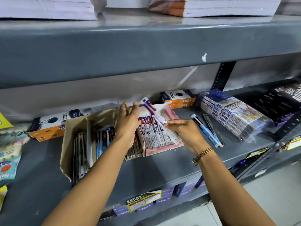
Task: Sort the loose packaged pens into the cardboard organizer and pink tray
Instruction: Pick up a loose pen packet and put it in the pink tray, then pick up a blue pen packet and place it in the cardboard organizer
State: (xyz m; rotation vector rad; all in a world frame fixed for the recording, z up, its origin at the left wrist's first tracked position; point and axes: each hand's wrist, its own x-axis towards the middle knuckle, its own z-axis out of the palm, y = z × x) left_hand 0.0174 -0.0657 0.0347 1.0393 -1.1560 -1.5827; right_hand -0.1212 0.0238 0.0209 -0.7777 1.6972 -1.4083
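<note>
A pink tray (164, 148) sits mid-shelf, filled with several white and purple packaged pens (156, 136). To its left stands a torn cardboard organizer (68, 136) holding dark and blue pen packs in slots. My right hand (184, 131) pinches the lower end of a purple and white packaged pen (150, 108), which slants up and left over the tray. My left hand (128, 121) hovers over the boundary between organizer and tray, fingers spread, holding nothing. Two loose packaged pens (206, 131) lie on the shelf right of the tray.
Orange and black boxes (178, 98) stand behind the tray, and more (48, 126) lie left of the organizer. A stack of pencil sets (232, 115) and dark boxes (283, 105) fill the right. Packets (9, 149) lie far left. The upper shelf's edge (146, 51) overhangs.
</note>
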